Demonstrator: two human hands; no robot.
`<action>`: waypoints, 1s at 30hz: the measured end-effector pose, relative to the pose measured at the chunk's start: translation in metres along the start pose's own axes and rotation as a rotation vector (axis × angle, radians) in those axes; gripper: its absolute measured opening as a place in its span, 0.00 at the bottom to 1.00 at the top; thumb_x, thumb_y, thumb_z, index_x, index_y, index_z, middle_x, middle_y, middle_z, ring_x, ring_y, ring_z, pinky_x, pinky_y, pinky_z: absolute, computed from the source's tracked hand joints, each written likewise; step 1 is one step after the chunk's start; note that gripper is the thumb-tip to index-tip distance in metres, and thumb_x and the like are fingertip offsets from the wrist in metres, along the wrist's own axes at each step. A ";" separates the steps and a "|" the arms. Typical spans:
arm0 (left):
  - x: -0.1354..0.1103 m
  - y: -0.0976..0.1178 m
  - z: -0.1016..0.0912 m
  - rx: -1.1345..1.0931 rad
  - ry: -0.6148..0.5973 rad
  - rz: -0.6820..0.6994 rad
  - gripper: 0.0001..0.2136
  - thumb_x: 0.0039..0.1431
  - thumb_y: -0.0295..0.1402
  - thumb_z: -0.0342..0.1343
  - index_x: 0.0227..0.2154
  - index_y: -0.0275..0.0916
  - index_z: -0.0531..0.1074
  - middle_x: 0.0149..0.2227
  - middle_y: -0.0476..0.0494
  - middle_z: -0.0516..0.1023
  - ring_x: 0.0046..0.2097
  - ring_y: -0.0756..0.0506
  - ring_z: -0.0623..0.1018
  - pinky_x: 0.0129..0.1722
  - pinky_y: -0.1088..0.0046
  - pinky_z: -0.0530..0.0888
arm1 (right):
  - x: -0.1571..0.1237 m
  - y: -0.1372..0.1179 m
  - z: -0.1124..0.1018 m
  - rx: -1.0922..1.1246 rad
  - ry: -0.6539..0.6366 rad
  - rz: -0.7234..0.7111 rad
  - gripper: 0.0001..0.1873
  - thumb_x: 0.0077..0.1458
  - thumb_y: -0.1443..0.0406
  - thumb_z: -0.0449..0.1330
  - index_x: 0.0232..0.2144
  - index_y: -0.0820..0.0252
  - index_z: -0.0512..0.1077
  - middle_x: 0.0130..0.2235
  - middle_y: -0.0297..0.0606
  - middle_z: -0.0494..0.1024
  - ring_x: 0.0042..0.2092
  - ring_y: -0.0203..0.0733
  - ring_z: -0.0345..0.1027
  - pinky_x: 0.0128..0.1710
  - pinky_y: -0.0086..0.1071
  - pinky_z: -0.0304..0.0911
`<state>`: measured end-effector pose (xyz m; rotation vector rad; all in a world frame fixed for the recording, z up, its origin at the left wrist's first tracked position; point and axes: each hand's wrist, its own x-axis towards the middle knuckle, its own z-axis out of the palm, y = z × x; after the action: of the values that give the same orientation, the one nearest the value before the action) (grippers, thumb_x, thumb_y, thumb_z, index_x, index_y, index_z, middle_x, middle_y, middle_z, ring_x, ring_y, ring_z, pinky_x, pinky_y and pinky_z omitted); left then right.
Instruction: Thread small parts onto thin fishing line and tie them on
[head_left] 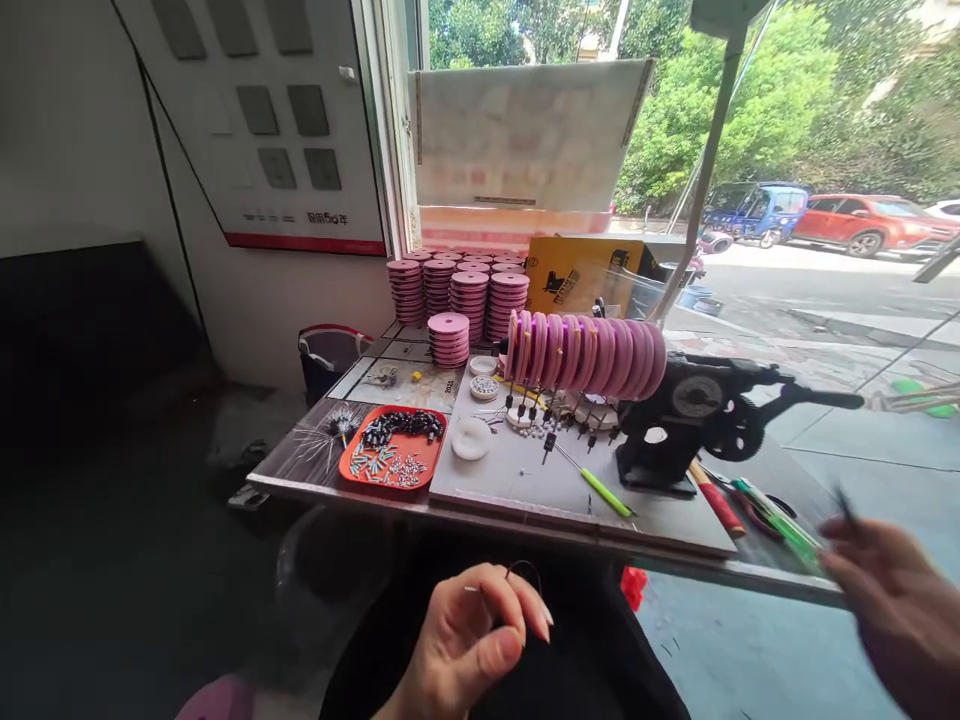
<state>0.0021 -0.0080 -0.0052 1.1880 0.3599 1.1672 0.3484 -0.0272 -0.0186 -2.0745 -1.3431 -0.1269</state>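
My left hand [469, 640] is low in front of the table edge, its fingers pinched on a thin dark wire loop [525, 572]. My right hand [896, 600] is blurred at the right edge, holding a small dark piece [846, 505] between its fingertips. On the table [525, 505] a black hand-crank winder [697, 420] carries a row of pink spools [585, 352] on its shaft. Small hooks hang under the spools.
Stacks of pink spools [457, 290] stand at the back by a yellow box [581, 270]. An orange tray [394, 448] holds small black and silver parts. A green-handled tool [604, 490], white discs [471, 438] and pens [772, 515] lie about. A bin [330, 355] stands left.
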 end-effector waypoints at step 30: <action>0.005 0.008 -0.009 0.523 -0.082 0.117 0.05 0.52 0.36 0.56 0.27 0.42 0.71 0.28 0.45 0.74 0.35 0.42 0.74 0.50 0.61 0.63 | 0.023 -0.005 -0.038 -0.004 -0.240 0.080 0.08 0.46 0.58 0.56 0.30 0.53 0.68 0.27 0.43 0.74 0.31 0.49 0.69 0.31 0.37 0.62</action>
<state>-0.0069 0.0008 0.0001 1.7253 0.5605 1.1550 0.3644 -0.0293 0.0228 -2.1971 -1.3960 0.1581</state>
